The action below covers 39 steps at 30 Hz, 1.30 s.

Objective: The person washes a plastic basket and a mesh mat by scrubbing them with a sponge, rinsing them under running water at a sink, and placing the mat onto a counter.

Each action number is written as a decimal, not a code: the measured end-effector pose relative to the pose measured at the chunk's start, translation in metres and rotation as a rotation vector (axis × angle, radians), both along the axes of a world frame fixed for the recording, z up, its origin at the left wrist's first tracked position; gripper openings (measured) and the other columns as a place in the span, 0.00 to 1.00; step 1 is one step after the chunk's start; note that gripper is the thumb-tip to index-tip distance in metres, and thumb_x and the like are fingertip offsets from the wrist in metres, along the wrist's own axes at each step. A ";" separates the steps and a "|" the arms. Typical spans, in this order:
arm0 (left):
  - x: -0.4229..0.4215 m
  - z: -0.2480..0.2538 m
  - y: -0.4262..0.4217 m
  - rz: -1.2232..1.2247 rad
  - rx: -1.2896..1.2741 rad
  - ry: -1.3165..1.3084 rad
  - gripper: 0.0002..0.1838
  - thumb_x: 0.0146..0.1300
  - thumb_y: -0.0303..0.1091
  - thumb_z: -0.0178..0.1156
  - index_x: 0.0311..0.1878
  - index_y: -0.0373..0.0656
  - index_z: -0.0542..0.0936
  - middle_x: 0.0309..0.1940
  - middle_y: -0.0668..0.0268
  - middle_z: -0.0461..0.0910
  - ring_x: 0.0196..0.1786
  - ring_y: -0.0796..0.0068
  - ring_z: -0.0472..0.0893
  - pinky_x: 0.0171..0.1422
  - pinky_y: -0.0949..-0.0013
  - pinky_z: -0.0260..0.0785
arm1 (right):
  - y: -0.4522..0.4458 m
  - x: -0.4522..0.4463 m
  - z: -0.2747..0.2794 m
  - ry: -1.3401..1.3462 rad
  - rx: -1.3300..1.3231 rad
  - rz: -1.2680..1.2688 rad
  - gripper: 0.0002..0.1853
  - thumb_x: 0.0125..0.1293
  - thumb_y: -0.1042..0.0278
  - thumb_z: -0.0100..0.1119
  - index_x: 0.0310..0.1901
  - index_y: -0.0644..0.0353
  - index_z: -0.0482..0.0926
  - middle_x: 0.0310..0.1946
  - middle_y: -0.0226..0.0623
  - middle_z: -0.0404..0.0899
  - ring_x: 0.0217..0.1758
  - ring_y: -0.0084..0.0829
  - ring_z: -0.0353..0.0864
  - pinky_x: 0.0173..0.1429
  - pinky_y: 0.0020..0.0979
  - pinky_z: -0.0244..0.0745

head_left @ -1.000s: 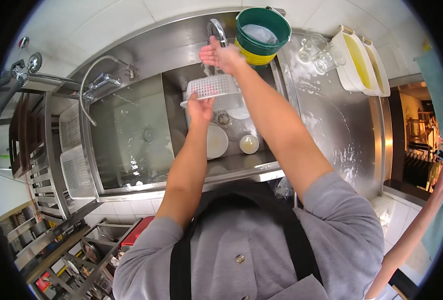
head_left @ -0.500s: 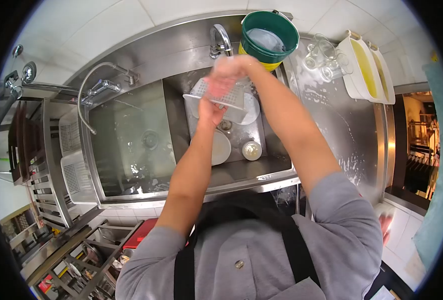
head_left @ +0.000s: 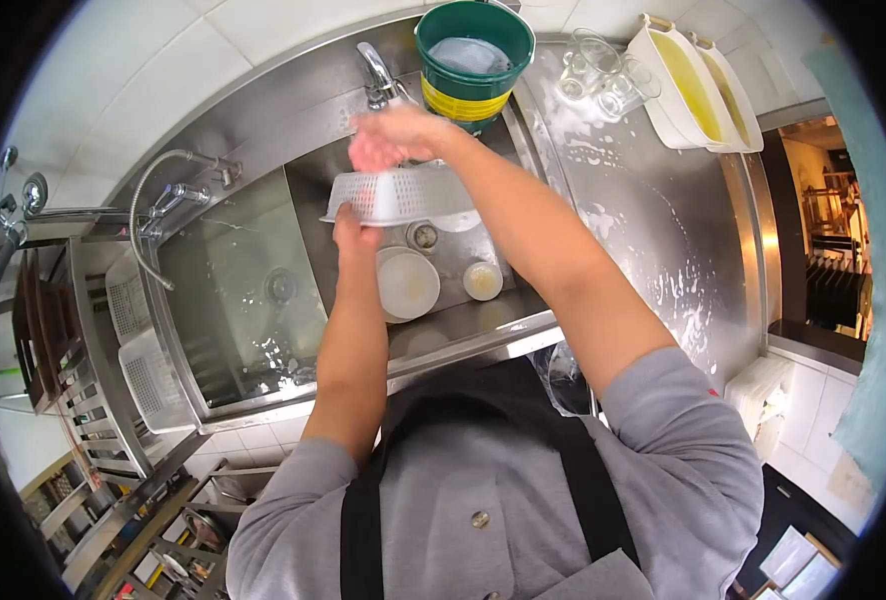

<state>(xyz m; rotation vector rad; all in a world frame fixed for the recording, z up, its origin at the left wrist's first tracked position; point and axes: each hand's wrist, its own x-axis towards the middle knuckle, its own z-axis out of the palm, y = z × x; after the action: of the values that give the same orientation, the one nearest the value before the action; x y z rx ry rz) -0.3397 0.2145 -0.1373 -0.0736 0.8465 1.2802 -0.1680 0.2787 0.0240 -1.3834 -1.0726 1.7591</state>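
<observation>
A white perforated basket (head_left: 403,195) is tipped on its side over the right sink basin, its left part gripped at the lower edge by my left hand (head_left: 356,232). Just above the basket and under the chrome faucet (head_left: 375,72) is my right hand (head_left: 393,138); it is blurred and its fingers are smeared by motion. Below the basket, white bowls or plates (head_left: 408,284) rest in the basin, beside the drain (head_left: 423,237). To their right stands a small white bowl (head_left: 483,281).
A green bucket (head_left: 473,45) stands behind the basin. Several glasses (head_left: 603,78) and white tubs with yellow inside (head_left: 685,85) are at the back right. The left basin (head_left: 248,290) holds water. White baskets (head_left: 151,380) stand left of it.
The view has shifted, so the sink sits further left. The basket has turned in my left hand and shows its perforated side. My right hand has moved above it; the other person's arm is gone.
</observation>
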 end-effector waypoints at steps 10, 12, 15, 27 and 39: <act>0.066 0.052 0.031 -0.966 0.074 0.389 0.23 0.74 0.46 0.52 0.63 0.39 0.72 0.55 0.58 0.80 0.52 0.60 0.82 0.58 0.52 0.77 | -0.019 0.024 0.010 -0.067 0.008 0.128 0.31 0.73 0.41 0.48 0.40 0.68 0.84 0.32 0.42 0.85 0.32 0.33 0.85 0.42 0.32 0.82; 0.081 0.056 0.038 -0.613 0.246 0.443 0.23 0.71 0.51 0.53 0.49 0.39 0.82 0.39 0.57 0.85 0.41 0.62 0.86 0.47 0.58 0.78 | -0.027 0.041 0.018 -0.294 0.112 0.278 0.28 0.73 0.44 0.51 0.42 0.68 0.83 0.34 0.43 0.85 0.32 0.34 0.85 0.38 0.31 0.80; 0.073 0.100 0.043 -0.923 0.527 1.416 0.32 0.66 0.63 0.53 0.40 0.37 0.85 0.28 0.53 0.84 0.39 0.59 0.86 0.47 0.58 0.76 | -0.050 0.061 0.031 0.074 0.022 -0.078 0.25 0.73 0.48 0.53 0.45 0.68 0.81 0.34 0.41 0.84 0.32 0.32 0.83 0.36 0.30 0.77; -0.121 0.093 -0.079 -0.268 0.064 1.242 0.35 0.67 0.66 0.53 0.20 0.40 0.78 0.17 0.65 0.78 0.23 0.73 0.76 0.31 0.67 0.68 | -0.201 0.113 -0.077 0.249 -0.271 -0.893 0.16 0.75 0.59 0.47 0.41 0.63 0.80 0.30 0.33 0.81 0.27 0.24 0.75 0.33 0.27 0.72; -0.183 0.084 -0.078 -0.194 0.194 0.258 0.29 0.75 0.49 0.34 0.68 0.39 0.68 0.63 0.55 0.75 0.58 0.53 0.79 0.59 0.49 0.77 | -0.256 0.081 -0.056 0.206 -0.173 -0.841 0.18 0.74 0.54 0.51 0.41 0.62 0.80 0.31 0.32 0.82 0.29 0.24 0.77 0.37 0.28 0.72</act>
<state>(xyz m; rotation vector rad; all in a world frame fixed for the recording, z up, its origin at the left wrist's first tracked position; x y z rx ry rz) -0.5226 0.1363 -0.0534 0.3272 0.9202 1.1971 -0.0873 0.0227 -0.0316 -1.4214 -0.1569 1.3219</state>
